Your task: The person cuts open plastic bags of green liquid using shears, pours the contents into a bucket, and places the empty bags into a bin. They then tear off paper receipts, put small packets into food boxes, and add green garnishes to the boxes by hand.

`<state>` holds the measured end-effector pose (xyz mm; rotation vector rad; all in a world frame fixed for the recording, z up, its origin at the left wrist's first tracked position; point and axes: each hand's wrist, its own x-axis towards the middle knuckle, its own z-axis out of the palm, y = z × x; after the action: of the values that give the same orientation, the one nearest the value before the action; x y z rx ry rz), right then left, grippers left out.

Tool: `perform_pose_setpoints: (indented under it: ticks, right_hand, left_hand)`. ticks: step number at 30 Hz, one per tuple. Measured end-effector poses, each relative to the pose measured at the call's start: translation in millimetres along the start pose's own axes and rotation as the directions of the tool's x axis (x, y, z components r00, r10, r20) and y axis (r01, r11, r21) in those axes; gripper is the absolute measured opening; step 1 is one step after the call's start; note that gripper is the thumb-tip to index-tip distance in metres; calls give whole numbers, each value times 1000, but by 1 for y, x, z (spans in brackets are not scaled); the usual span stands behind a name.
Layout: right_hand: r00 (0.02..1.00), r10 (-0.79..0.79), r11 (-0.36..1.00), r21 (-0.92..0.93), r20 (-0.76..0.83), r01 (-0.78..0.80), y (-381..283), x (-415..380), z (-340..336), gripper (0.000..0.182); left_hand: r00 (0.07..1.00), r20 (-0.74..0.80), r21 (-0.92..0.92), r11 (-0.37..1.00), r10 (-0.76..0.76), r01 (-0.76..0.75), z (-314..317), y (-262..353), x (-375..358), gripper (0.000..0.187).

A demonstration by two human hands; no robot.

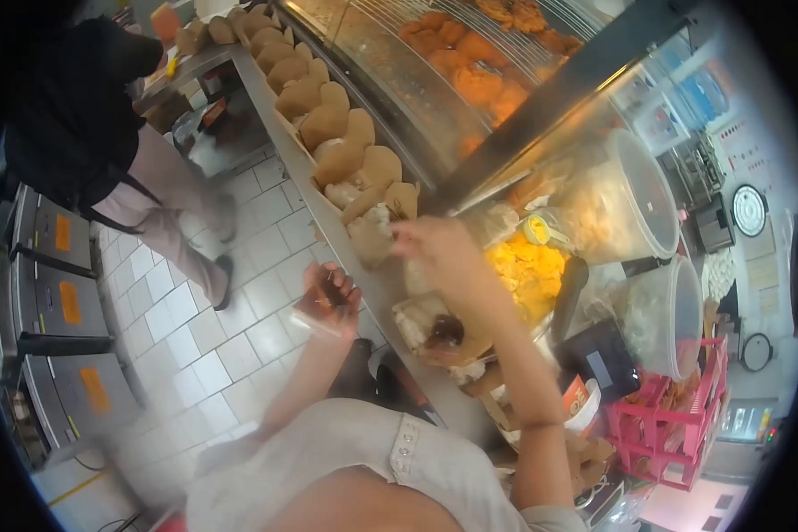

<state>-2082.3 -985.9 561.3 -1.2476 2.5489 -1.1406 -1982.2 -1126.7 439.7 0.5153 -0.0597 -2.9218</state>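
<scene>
My left hand (332, 297), palm up and fingers curled, holds a small clear container (317, 324) with something dark red-brown in it. Over the counter, my right hand (434, 250) is somewhat blurred, its fingers drawn together at the edge of a brown paper box (371, 232) with white rice. Whatever is between those fingertips is too small to make out. Below my right forearm sits another open box (430, 330), with rice and a dark brown heap in it. A long row of brown paper boxes (337, 160) runs along the counter away from me.
Yellow food (528, 270) lies right of my right hand, near large clear tubs (634, 199) and a pink basket (669, 426). Fried pieces (479, 75) lie in the display case. Another person (164, 168) stands at left on the tiled floor (239, 341).
</scene>
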Motion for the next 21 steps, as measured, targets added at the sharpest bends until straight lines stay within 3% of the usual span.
perform_pose_setpoints:
  ticks: [2, 3, 6, 8, 11, 13, 15, 17, 18, 19, 21]
  right_hand:
    - [997, 59, 971, 228, 56, -70, -33, -22, 14, 30]
    - [998, 47, 972, 229, 50, -57, -39, -31, 25, 30]
    - [994, 104, 966, 238, 16, -104, -39, -32, 35, 26]
    - [983, 181, 951, 253, 18, -180, -31, -11, 23, 17]
    - [962, 87, 979, 203, -260, -34, 1, 45, 19, 8]
    - [947, 17, 994, 103, -322, 17, 23, 87, 13, 8]
    - [985, 83, 997, 17, -154, -81, 42, 122, 10, 12]
    - [996, 83, 994, -67, -28, -85, 62, 149, 19, 15]
    - [968, 172, 983, -100, 181, -156, 72, 157, 25, 13]
    - [889, 263, 964, -145, 375, -224, 79, 163, 33, 11]
    - [855, 278, 960, -168, 438, -226, 96, 168, 61, 13]
  left_hand:
    - [986, -143, 104, 992, 86, -71, 14, -18, -1, 32]
    - [966, -169, 259, 954, 197, -149, 20, -30, -1, 35]
    - [947, -103, 126, 949, 303, -289, 47, -40, -1, 38]
    - [939, -149, 195, 940, 309, -279, 50, -27, 7, 34]
    - [811, -68, 476, 733, 581, -486, 55, -2, 16, 25]
    - [814, -60, 572, 689, 577, -446, 34, 24, 29, 25]
    - [824, -61, 651, 648, 564, -395, 25, 40, 43, 25]
    - [888, -76, 791, 569, 454, -224, 23, 48, 56, 31]
    - [881, -96, 784, 581, 463, -220, 23, 48, 66, 31]
    - [890, -150, 828, 546, 431, -124, 24, 46, 80, 36]
    - [894, -220, 862, 507, 391, -10, 19, 47, 105, 41]
